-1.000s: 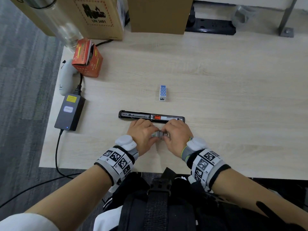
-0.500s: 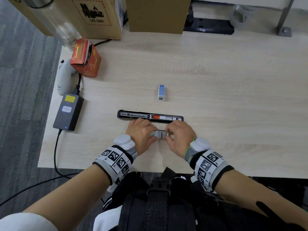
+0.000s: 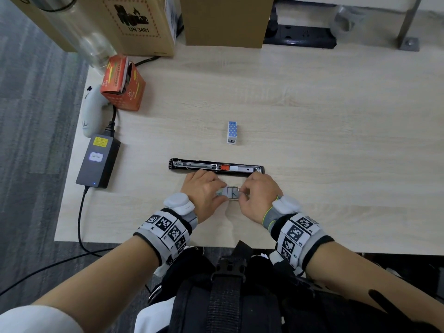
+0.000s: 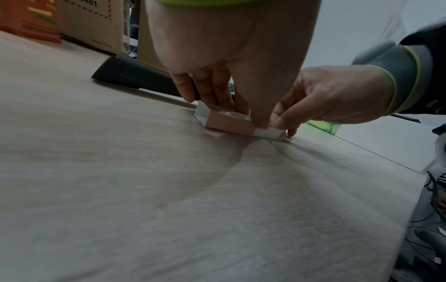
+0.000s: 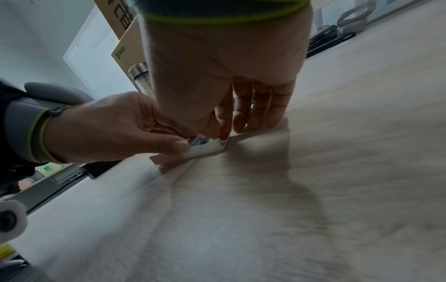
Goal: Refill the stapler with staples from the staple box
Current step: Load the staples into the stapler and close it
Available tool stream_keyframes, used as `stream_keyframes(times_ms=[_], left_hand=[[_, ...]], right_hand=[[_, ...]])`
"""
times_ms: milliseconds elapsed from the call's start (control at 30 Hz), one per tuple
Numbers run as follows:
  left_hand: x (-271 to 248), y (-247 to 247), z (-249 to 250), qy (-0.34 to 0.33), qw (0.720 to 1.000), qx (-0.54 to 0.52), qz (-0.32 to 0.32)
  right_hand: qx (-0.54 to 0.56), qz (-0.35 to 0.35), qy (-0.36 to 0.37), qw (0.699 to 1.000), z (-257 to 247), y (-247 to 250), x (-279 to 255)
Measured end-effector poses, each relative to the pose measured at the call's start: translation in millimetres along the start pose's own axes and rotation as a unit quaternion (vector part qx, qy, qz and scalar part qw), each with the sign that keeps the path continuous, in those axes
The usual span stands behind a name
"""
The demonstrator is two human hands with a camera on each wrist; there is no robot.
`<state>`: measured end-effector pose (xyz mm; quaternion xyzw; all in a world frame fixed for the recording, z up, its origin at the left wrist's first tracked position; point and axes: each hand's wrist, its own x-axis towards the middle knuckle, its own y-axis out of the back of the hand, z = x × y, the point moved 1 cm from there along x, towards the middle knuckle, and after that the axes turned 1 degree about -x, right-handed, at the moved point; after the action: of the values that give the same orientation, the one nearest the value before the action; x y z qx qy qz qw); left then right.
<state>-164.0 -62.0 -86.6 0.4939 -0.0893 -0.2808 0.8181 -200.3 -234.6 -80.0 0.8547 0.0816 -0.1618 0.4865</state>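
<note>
The black stapler [image 3: 216, 167] lies opened flat along the table, its metal channel and orange pusher facing up. Just in front of it both hands hold a small staple box [image 3: 230, 193] down on the tabletop. My left hand [image 3: 204, 191] grips the pink sleeve [image 4: 229, 122] between thumb and fingers. My right hand [image 3: 254, 195] pinches the white inner tray [image 5: 205, 148], which sticks out of the sleeve's right end. What lies in the tray is hidden by the fingers. A second small box with blue dots [image 3: 232, 132] lies behind the stapler.
An orange carton [image 3: 122, 85], a white device [image 3: 92, 114] and a black power adapter [image 3: 98, 162] with its cable sit at the left. Cardboard boxes [image 3: 134, 22] and a glass bottle [image 3: 79, 27] line the back. The table's front edge [image 3: 216, 245] runs just behind my wrists.
My hands have drawn slightly apart. More of the white inner tray shows out of the sleeve on the right. The stapler has not moved.
</note>
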Motion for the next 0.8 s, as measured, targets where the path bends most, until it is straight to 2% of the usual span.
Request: stream_keyframes(times_ms=[200, 300, 400, 500, 667, 733, 800], left_hand=[[1, 2, 1, -0.007, 1.000, 0.002, -0.010], [-1, 4, 4, -0.023, 1.000, -0.016, -0.002], [1, 7, 12, -0.062, 0.996, -0.054, 0.024], [7, 14, 25, -0.085, 0.985, -0.148, 0.035], [14, 18, 28, 0.007, 0.970, -0.243, 0.001], [16, 19, 28, 0.052, 0.961, -0.272, -0.002], [21, 20, 28, 0.109, 0.940, -0.325, -0.006]], right_hand=[[0.001, -0.010, 0.010, 1.000, 1, 3, -1], [0.022, 0.010, 0.011, 1.000, 5, 9, -2], [0.073, 0.013, 0.021, 0.997, 7, 18, -1], [0.115, -0.005, 0.047, 0.992, 4, 27, 2], [0.147, -0.032, 0.026, 0.988, 3, 33, 4], [0.158, 0.001, 0.034, 0.987, 4, 34, 3], [0.154, 0.032, 0.058, 0.986, 3, 35, 0]])
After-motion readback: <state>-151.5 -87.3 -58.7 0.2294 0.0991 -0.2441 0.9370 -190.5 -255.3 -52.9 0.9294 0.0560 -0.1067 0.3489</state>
